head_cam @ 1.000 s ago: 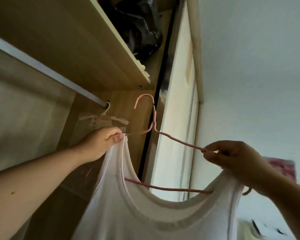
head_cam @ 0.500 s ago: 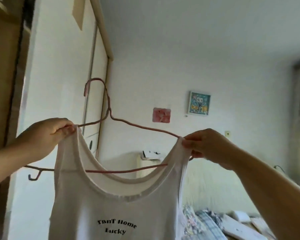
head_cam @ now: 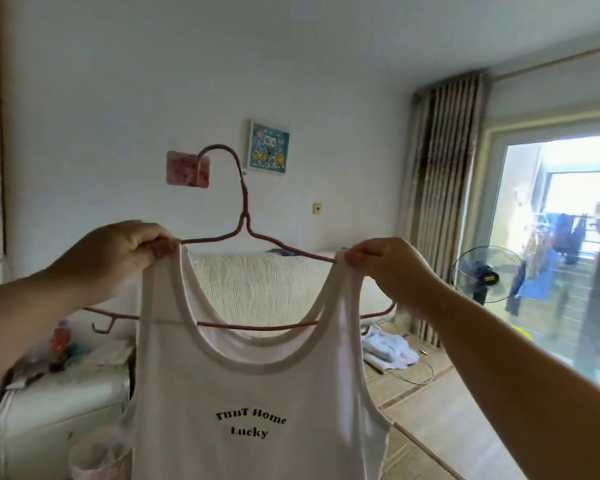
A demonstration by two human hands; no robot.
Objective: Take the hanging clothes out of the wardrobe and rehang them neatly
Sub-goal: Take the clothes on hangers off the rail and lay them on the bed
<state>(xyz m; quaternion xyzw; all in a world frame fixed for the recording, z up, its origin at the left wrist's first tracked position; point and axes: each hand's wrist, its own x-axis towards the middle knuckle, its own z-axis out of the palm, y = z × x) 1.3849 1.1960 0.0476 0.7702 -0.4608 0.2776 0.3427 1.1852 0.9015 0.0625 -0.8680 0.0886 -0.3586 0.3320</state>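
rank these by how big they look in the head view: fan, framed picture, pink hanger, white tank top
1. white tank top
2. pink hanger
3. standing fan
4. framed picture
The top and hanger are held close to the camera, so their true sizes against the others stay unsure.

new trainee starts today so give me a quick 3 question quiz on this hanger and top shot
1. True or false: the white tank top hangs on a pink wire hanger.
2. Where do the left hand and right hand pinch? A) the straps at the hanger's shoulders B) the hook C) the hem
3. Fill in: the appliance standing by the window is a ___.
Key: 1 true; 2 A; 3 fan.
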